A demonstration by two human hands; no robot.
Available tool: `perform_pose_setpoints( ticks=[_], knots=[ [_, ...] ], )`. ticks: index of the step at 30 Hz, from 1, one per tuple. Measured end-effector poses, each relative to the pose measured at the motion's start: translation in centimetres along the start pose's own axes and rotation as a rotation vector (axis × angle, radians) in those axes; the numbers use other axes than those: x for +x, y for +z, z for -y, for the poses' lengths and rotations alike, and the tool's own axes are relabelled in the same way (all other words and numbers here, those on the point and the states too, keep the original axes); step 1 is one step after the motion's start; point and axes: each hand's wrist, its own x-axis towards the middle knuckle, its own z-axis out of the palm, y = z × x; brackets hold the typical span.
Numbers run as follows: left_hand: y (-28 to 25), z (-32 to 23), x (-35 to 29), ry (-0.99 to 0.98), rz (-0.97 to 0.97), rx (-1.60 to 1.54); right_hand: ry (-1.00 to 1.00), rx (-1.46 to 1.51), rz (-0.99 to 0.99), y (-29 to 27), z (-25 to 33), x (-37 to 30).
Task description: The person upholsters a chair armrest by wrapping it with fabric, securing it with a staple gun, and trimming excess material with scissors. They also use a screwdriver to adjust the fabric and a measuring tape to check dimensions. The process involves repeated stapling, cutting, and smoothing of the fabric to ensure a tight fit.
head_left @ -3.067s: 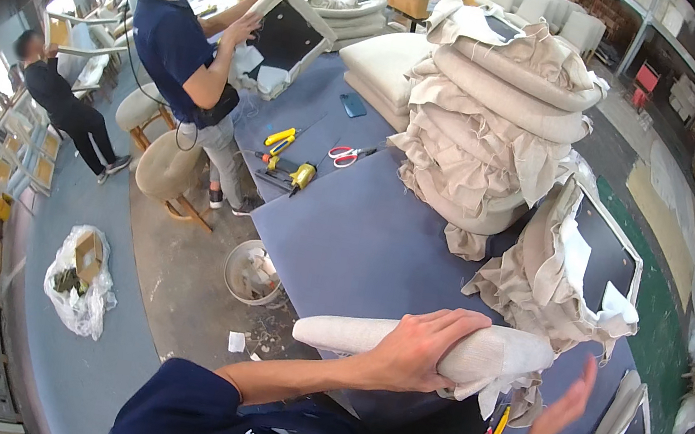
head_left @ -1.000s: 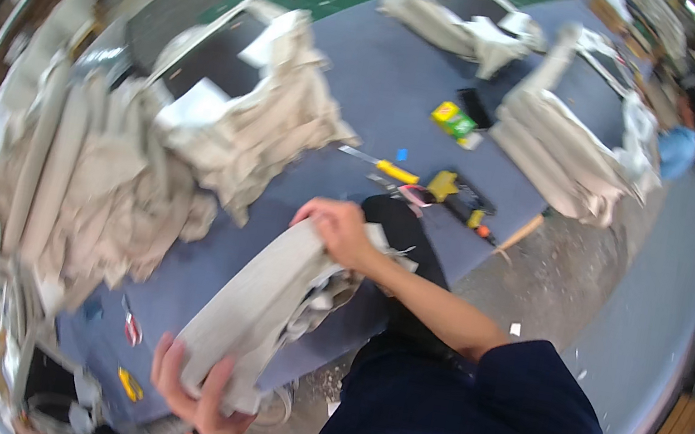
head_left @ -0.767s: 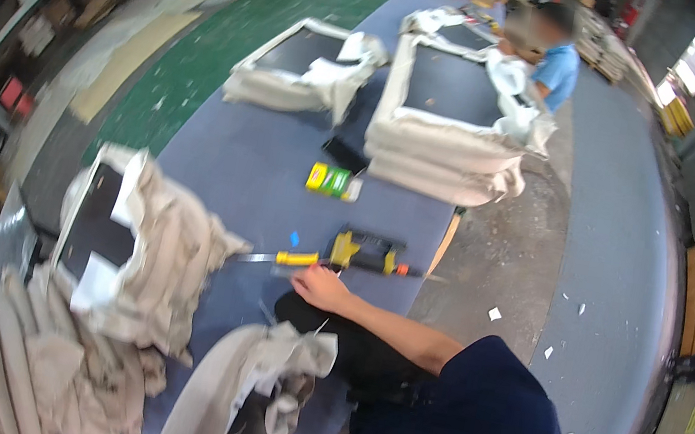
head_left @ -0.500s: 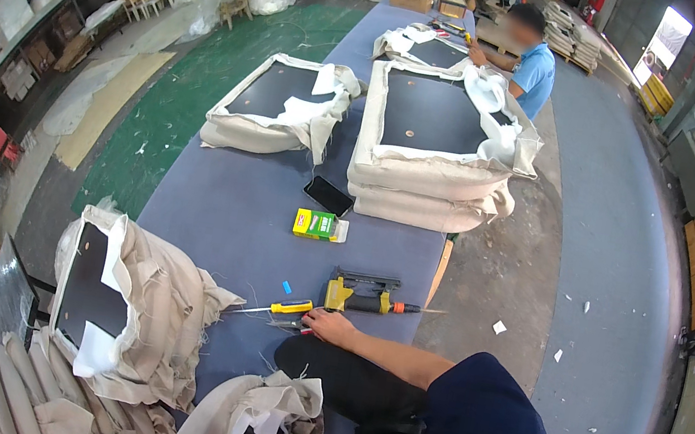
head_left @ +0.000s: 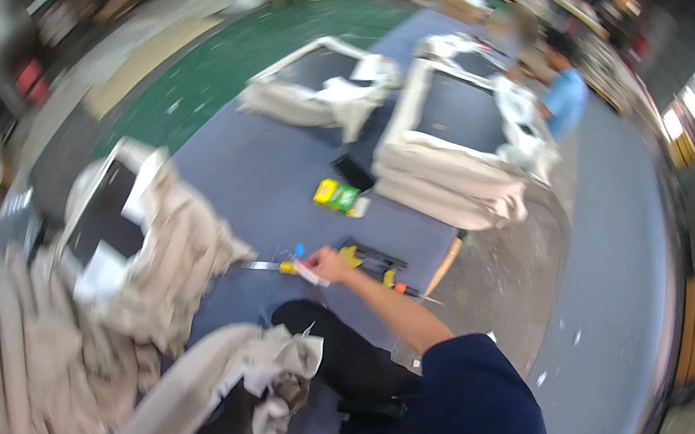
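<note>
My right hand (head_left: 326, 264) reaches across the table from the right, smeared by motion, with its fingers curled down. Beside them is the yellow handle of a screwdriver (head_left: 288, 269), its shaft pointing left. A pale, reddish-streaked tool handle (head_left: 312, 275) shows under the fingers; its kind is too blurred to tell. A small blue piece (head_left: 300, 250) is just left of the fingertips. Just right of the hand lies a black and yellow staple gun (head_left: 372, 261) with an orange hose fitting. My left hand is not in view. Near me, a beige-covered cushion piece (head_left: 232, 382) leans by my black-clad knee.
On the blue-grey table (head_left: 239, 153) are a yellow-green box (head_left: 337, 197) and a black phone (head_left: 353, 172). Upholstered panels (head_left: 450, 179) are stacked farther off, another (head_left: 318, 88) beside them. A fabric-covered panel (head_left: 143, 229) stands at left. A person in blue (head_left: 565, 97) works at the far right.
The view has shifted and blurred. My right hand has drawn in closer over the screwdriver handle and the pale tool handle, its fingers more curled.
</note>
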Motion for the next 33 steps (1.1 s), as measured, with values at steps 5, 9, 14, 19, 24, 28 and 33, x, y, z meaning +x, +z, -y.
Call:
perform_pose_setpoints(
  ticks=[5, 9, 14, 19, 24, 28, 33],
  knots=[
    [-2.1, -3.6, 0.2, 0.017, 0.017, -0.154, 0.114, 0.756, 0.075, -5.2, 12.3, -8.7],
    [-1.7, -3.4, 1.4, 0.204, -0.009, -0.276, -0.239, 1.131, 0.168, -3.7, 18.4, -17.7],
    [-4.4, -1.9, -0.8, 0.278, -0.139, -0.313, -0.505, 0.966, 0.934, -1.3, 25.8, -23.0],
    [-6.1, -4.9, -2.0, 0.073, -0.173, -0.141, -0.470, 0.601, 1.266, 0.4, 31.2, -27.3],
    [-6.3, -5.5, -2.7, -0.149, -0.190, -0.087, -0.656, 0.171, 1.502, 1.8, 34.2, -27.2],
    [-6.6, -4.6, -2.6, -0.180, -0.146, -0.249, -0.698, 0.049, 1.558, 3.8, 34.8, -26.3],
    [-6.6, -4.4, -3.3, -0.162, -0.170, -0.300, -0.808, 0.010, 1.499, 4.9, 36.8, -26.1]
  ],
)
